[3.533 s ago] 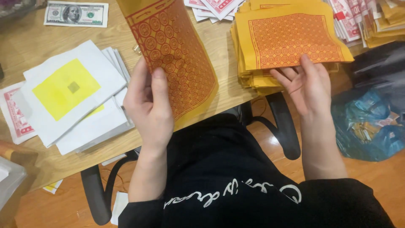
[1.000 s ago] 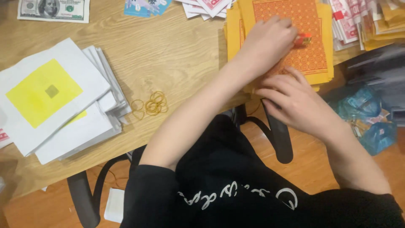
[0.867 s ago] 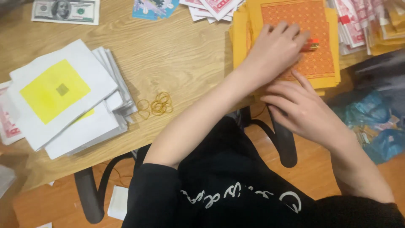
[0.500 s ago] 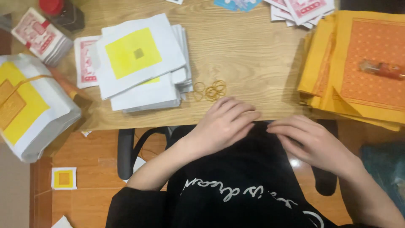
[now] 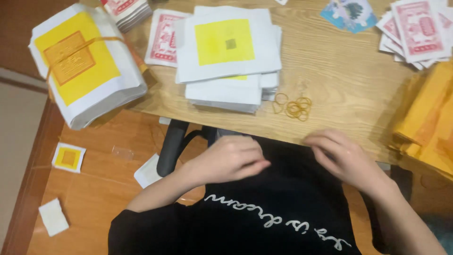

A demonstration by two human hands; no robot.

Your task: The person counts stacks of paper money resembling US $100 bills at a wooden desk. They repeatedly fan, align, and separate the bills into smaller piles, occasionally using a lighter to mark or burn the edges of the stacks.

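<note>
The wooden table fills the upper part of the view, and the person's black shirt the lower middle. A banded bundle of white and yellow paper overhangs the table's left end. A stack of white sheets with yellow squares lies at the middle, and yellow-orange paper is piled at the right edge. Red-printed slips lie top right. The rubber bands lie in a small loose heap on the table, just right of the stack.

Both hands are at the near table edge, over the shirt. The left hand is loosely curled, fingers bent, and holds nothing visible; the bands are up and to its right, apart from it. The right hand is half open with fingers spread, its fingertips near the table edge just below the bands, not touching them.
</note>
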